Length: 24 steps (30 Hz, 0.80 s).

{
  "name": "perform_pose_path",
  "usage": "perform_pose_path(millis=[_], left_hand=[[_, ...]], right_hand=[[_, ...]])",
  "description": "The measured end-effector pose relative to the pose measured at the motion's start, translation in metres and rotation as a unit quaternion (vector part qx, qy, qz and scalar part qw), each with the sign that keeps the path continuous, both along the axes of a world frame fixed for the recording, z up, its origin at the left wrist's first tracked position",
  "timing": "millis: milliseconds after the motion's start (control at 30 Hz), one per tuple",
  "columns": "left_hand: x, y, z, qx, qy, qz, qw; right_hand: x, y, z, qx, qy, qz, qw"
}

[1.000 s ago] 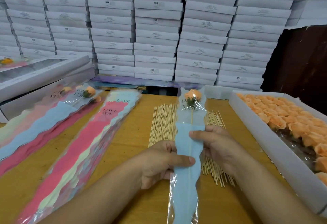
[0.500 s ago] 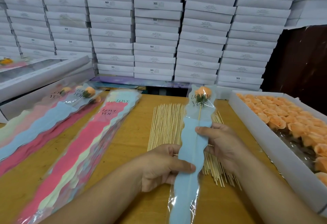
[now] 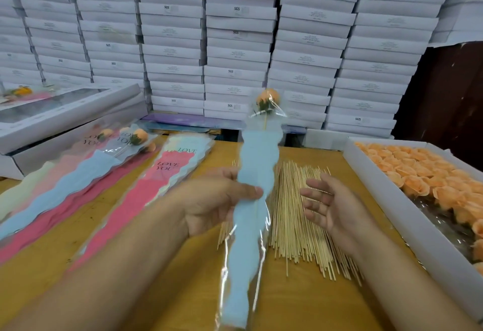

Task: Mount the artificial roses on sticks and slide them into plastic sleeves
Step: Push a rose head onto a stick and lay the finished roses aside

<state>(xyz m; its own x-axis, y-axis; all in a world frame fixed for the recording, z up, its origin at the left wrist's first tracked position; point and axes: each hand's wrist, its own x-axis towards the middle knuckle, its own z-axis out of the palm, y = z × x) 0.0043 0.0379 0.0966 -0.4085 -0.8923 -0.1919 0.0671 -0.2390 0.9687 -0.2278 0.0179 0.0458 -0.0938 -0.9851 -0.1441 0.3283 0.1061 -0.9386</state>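
The left hand [image 3: 217, 200] pinches a blue plastic sleeve [image 3: 251, 200] upright above the table [image 3: 170, 278], an orange rose [image 3: 268, 98] on its stick inside. The right hand [image 3: 332, 205] hangs open beside it, over the loose sticks [image 3: 292, 221]. A box of roses [image 3: 431, 194] sits to the right.

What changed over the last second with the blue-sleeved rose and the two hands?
The right hand let go of the blue sleeve and now hangs open beside it, over the sticks. The left hand alone pinches the sleeve, which has been lifted and swung left, the rose now higher against the stacked boxes. The tray of roses, the sticks and the sleeve piles stayed put.
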Motion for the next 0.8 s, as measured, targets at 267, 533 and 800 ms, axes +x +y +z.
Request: perform_pose_path(millis=[267,533,800], left_hand=[[0.095,-0.041,0.034,-0.064,-0.116,0.133,0.982],[0.235,-0.083,-0.010,-0.061,-0.270,0.336,0.901],[0.305,-0.092,-0.045,-0.041,-0.389,0.438,0.810]], right_hand=[[-0.005,-0.003,-0.004,-0.005,0.008,-0.003,1.000],[-0.004,-0.004,-0.005,0.001,0.013,-0.008,1.000],[-0.006,-0.006,-0.007,0.003,0.019,-0.007,1.000]])
